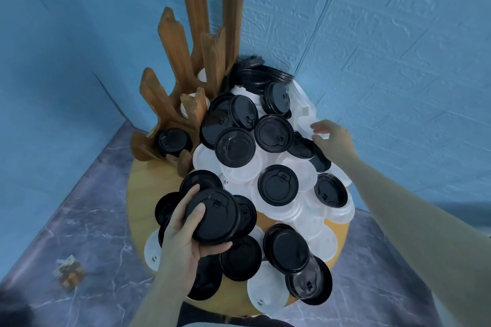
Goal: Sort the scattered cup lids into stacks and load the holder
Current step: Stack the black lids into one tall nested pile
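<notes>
Blue-walled corner, round wooden table [138, 210] heaped with loose lids. Left hand [183, 236] grips a small stack of round black plastic lids [212, 216]; right hand [332, 141], fingers loosely curved, touches a white lid [305, 125]. Collecting step; the brown wooden slotted holder [186, 82] is likely loaded next, black stack aligned to the slot.

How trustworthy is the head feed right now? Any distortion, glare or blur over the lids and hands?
Head view: strong wide-angle bending, so the wooden holder and the wall seams splay outward; soft, even light with faint sheen on the black lids; the white lids are washed out, with little rim detail; left hand fairly sharp, right hand slightly soft.
</notes>
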Demonstrator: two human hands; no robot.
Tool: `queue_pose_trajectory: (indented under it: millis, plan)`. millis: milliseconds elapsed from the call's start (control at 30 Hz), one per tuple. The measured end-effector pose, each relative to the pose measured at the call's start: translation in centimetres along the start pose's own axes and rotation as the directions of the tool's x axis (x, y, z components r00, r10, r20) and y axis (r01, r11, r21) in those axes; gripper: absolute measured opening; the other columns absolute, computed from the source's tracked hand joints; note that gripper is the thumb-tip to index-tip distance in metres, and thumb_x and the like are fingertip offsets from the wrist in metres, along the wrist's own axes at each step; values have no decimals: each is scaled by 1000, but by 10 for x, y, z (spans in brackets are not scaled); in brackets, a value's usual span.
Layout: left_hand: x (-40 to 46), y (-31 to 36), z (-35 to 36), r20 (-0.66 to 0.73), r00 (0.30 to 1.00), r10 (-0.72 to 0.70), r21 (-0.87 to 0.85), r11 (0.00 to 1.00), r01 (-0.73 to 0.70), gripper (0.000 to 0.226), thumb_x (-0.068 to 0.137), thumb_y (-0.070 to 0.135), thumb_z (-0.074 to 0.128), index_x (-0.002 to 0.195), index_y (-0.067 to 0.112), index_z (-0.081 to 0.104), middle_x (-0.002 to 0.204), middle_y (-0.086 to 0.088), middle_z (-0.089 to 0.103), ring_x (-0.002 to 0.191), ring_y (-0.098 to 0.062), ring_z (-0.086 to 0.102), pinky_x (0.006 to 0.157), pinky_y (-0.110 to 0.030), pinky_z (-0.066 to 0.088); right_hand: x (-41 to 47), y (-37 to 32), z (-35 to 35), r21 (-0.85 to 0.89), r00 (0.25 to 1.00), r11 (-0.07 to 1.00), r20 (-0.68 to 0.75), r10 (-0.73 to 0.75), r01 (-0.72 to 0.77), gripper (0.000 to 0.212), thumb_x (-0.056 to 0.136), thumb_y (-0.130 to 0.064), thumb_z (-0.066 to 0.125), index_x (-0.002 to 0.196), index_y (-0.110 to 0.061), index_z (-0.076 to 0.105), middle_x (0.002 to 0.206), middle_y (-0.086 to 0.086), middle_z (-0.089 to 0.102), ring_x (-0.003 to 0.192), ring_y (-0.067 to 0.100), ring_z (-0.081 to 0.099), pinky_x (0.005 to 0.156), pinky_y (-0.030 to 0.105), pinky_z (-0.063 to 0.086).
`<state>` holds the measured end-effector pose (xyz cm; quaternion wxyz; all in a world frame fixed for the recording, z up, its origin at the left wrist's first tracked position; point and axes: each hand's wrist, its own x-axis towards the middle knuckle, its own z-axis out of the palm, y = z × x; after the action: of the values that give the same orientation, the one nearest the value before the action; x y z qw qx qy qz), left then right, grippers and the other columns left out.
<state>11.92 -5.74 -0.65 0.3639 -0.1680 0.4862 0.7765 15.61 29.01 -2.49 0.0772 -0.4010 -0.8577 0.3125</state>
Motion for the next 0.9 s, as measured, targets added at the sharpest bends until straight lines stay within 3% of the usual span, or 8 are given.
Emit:
queue_pose_trajectory:
  millis: [133,233,300,500,600,700,800,900]
  plan:
    - [2,-4,-5,2,999,36,72,997,-36,40,87,19,62,125,32,67,117,-1,71,102,-29,72,59,-51,62,-22,-21,10,15,983,983,-12,-185,185,37,85,-26,71,121,-21,63,122,0,64,124,20,50,107,38,34]
    - [6,-6,-1,36,999,21,77,997,-24,45,83,23,64,127,33,66,126,-4,66,107,-31,69,61,-50,62,-31,-36,24,-145,947,941,145,-285,305,80,74,-50,72,144,-26,40,143,-1,44,136,21,30,107,38,19]
    - [9,-7,3,52,999,15,78,997,-19,45,82,24,65,126,34,66,129,-5,64,110,-33,67,62,-50,62,-31,-42,35,-268,938,904,192,-288,332,97,74,-49,72,153,-23,23,153,1,30,140,23,24,109,41,18]
    - [19,-2,12,107,994,18,63,998,-25,44,83,34,62,127,34,65,134,-7,59,114,-35,65,62,-47,61,-29,-47,50,-330,957,903,5,-290,275,93,75,-41,76,151,-17,28,143,6,41,131,29,36,105,44,25]
    - [22,-1,13,112,994,16,52,998,-22,41,87,37,57,127,34,64,133,-7,61,111,-33,67,63,-47,61,-54,-47,43,-215,957,940,-62,-283,264,92,73,-40,79,149,-19,32,142,4,41,129,28,36,105,45,25]
    - [23,-1,15,118,993,17,53,998,-23,40,90,39,54,130,34,62,132,-8,62,109,-31,69,62,-45,61,-91,-60,30,74,954,952,24,-299,297,78,75,-37,82,142,-25,44,140,-1,43,127,20,43,105,40,37]
    - [24,-3,20,131,991,5,61,998,-13,40,89,43,53,127,37,62,131,-7,63,108,-29,69,63,-46,61,-129,-79,17,571,937,821,290,-197,-4,34,82,-35,75,114,-27,66,119,-5,63,107,16,60,91,23,50]
    - [25,-6,22,126,992,-7,76,997,-3,36,91,45,52,125,38,62,128,-6,65,104,-28,71,61,-45,61,-149,-81,15,688,905,696,405,-132,-206,38,92,-45,57,111,-15,72,109,5,73,98,30,68,89,37,52]
